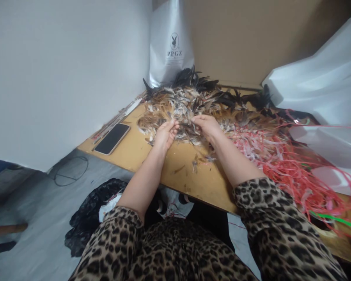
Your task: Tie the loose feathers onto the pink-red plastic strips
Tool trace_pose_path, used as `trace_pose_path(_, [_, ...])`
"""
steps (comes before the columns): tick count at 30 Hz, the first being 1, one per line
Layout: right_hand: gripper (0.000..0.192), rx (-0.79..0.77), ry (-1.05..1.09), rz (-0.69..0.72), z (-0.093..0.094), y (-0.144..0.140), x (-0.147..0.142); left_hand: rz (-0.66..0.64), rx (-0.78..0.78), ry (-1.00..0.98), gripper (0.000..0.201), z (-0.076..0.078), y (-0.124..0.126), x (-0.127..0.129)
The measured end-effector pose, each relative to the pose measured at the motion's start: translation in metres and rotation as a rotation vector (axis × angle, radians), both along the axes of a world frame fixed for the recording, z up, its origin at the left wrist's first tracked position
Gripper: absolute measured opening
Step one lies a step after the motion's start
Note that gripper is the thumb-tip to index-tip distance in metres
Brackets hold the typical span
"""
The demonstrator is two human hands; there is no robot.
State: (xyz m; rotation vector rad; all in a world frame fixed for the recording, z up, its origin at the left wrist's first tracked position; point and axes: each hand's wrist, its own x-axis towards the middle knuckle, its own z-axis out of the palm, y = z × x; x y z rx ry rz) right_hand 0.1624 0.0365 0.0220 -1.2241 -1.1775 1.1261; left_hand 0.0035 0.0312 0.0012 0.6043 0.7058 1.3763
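both hands work at the near rim of the feather pile [193, 103] toward the far left corner of the bench [152, 150]. the left hand [165, 134] and right hand [206, 125] each pinch narrowly on a small bunch of feathers [185, 127] stretched between them, long axis running left to right. they look weightless, soft and easily bent, so best taken by the stiffer quill ends.

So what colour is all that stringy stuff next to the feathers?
Mostly pink-red strings, seen best in the head view.
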Motion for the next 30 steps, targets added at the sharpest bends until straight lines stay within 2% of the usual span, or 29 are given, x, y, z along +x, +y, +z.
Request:
trace_pose_path(3, [0.029, -0.081, 0.282, 0.043, 0.005, -0.005, 0.009, -0.097, -0.036, 0.025, 0.004, 0.001, -0.004, 0.003])
trace_pose_path(6, [0.032, -0.123, 0.367, 0.087, 0.006, -0.008, 0.011, -0.177, -0.045, 0.029, 0.007, 0.0, -0.007, 0.005])
trace_pose_path(8, [0.032, -0.134, 0.383, 0.104, 0.005, -0.007, 0.01, -0.187, -0.043, 0.03, 0.007, 0.0, -0.006, 0.005])
trace_pose_path(13, [0.029, -0.173, 0.384, 0.088, 0.001, -0.006, 0.008, -0.08, -0.047, 0.007, 0.004, -0.002, -0.002, 0.002])
trace_pose_path(15, [0.028, -0.173, 0.381, 0.084, 0.001, -0.006, 0.009, -0.077, -0.04, 0.001, 0.005, -0.002, -0.001, 0.001])
trace_pose_path(24, [0.03, -0.092, 0.394, 0.092, 0.004, -0.007, 0.006, -0.319, -0.062, 0.07, 0.003, -0.003, -0.009, 0.008])
trace_pose_path(30, [0.033, -0.032, 0.413, 0.099, 0.001, -0.009, -0.004, -0.478, -0.088, 0.016, 0.007, -0.002, -0.014, 0.007])
